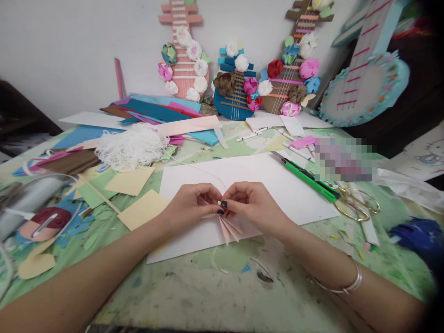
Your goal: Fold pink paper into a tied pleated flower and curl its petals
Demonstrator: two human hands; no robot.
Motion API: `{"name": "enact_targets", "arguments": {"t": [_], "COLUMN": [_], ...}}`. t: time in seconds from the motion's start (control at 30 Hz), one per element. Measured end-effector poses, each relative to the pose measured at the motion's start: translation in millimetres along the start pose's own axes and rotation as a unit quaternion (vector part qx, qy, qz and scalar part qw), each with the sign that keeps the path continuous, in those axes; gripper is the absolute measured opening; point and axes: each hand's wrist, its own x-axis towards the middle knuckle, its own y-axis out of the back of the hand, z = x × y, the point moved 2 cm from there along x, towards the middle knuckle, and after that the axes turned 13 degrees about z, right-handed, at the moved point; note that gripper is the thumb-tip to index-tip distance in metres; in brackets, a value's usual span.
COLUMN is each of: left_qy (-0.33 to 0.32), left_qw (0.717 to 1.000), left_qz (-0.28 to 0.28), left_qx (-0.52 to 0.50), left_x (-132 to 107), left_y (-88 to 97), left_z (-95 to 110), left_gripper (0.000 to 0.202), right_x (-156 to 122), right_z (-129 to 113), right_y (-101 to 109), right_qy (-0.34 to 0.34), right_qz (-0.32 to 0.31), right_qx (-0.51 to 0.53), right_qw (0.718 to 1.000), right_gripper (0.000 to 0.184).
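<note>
Over a white sheet of paper point(298, 199), my left hand point(192, 202) and my right hand point(252, 203) meet, thumbs and fingertips pinched together. Between them is a small piece of pleated pink paper point(228, 230), gathered at the top and fanning out below. Both hands grip its gathered end, which my fingers mostly hide. A thin white string runs from a loose tangle of white string point(135, 145) across the sheet towards my fingertips; whether they pinch it too is not visible.
To the right lie a green utility knife point(308, 178) and gold-handled scissors point(359, 208). Yellow paper pieces point(144, 210) and a pink-and-maroon device point(45, 223) are on the left. Coloured paper sheets point(156, 111) and flower-decorated paper instruments point(236, 88) stand at the back.
</note>
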Motion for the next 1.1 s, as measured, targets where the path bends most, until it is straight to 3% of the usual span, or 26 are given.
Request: {"name": "enact_targets", "arguments": {"t": [0.13, 0.33, 0.63, 0.77, 0.9, 1.0, 1.1], "left_qy": [-0.092, -0.252, -0.355, -0.342, -0.304, -0.199, -0.059], "left_qw": [0.993, 0.956, 0.913, 0.923, 0.946, 0.975, 0.997], "left_qz": [0.049, 0.115, 0.123, 0.095, 0.074, 0.082, 0.052], "left_qx": [0.046, 0.099, 0.16, 0.15, 0.08, 0.052, 0.001], "left_x": [0, -4, -11, -12, -12, -8, -4], "left_y": [1.3, -2.5, -1.3, -1.5, -6.1, -8.0, -8.5], "left_z": [2, 7, 0, -4, 2, 7, 7], "left_gripper": [0.004, 0.008, 0.004, 0.005, 0.004, 0.006, 0.007], "right_x": [0, 1, 2, 1, 1, 1, 1], "right_z": [0, 1, 4, 5, 2, -2, -3], "right_y": [0, 0, -2, -2, -2, 1, 2], "right_qy": [-0.015, -0.059, -0.173, -0.205, -0.159, -0.059, 0.04], "right_qz": [0.007, 0.028, 0.005, -0.017, -0.012, 0.02, 0.037], "right_qx": [0.021, 0.047, 0.133, 0.137, 0.081, 0.048, 0.015], "right_qw": [1.0, 0.997, 0.976, 0.969, 0.984, 0.997, 0.998], "right_gripper": [0.006, 0.004, 0.005, 0.004, 0.005, 0.007, 0.012]}}
